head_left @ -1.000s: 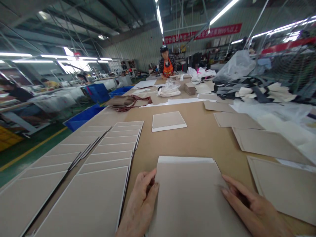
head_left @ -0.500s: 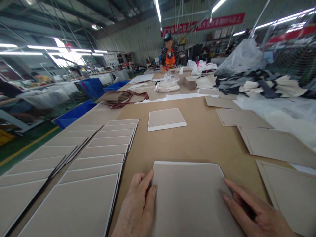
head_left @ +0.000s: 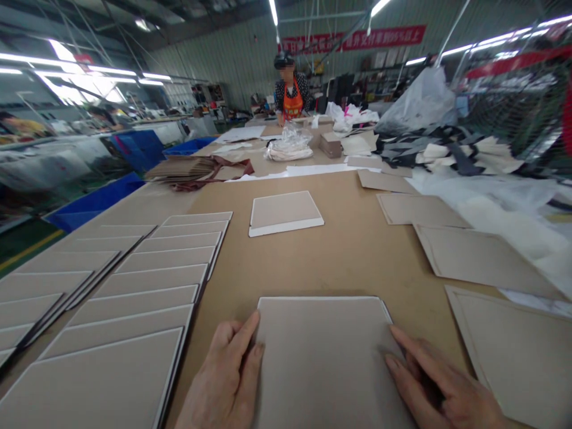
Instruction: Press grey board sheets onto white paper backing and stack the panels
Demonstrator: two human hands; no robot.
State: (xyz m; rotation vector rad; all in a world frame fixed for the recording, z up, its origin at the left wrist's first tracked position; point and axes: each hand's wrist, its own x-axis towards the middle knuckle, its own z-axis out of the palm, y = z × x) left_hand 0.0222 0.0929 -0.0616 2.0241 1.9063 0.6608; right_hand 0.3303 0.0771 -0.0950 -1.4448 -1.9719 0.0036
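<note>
A grey-beige board with a thin white edge (head_left: pixel 322 351) lies flat on the brown table (head_left: pixel 357 250) right in front of me. My left hand (head_left: pixel 223 381) rests at its left edge, fingers stretched out and touching the board's side. At the right edge my right hand (head_left: pixel 438 387) lies with its fingers extended on the board's surface. Neither hand grips anything. A smaller stack of boards with a white edge (head_left: pixel 283 213) sits further back at mid-table.
Two rows of overlapping grey boards (head_left: pixel 147 292) fan out on the left. Loose grey sheets (head_left: pixel 478 256) lie on the right beside clear plastic. Brown material (head_left: pixel 196 170), white bags and dark scraps sit further back. A person in an orange apron (head_left: pixel 292 98) works at the far end. Blue bins (head_left: pixel 93 202) stand left.
The white strip that showed beyond the board's far edge has disappeared; the top board now sits squared on what lies beneath. Both hands stay at its sides. The view has shifted slightly.
</note>
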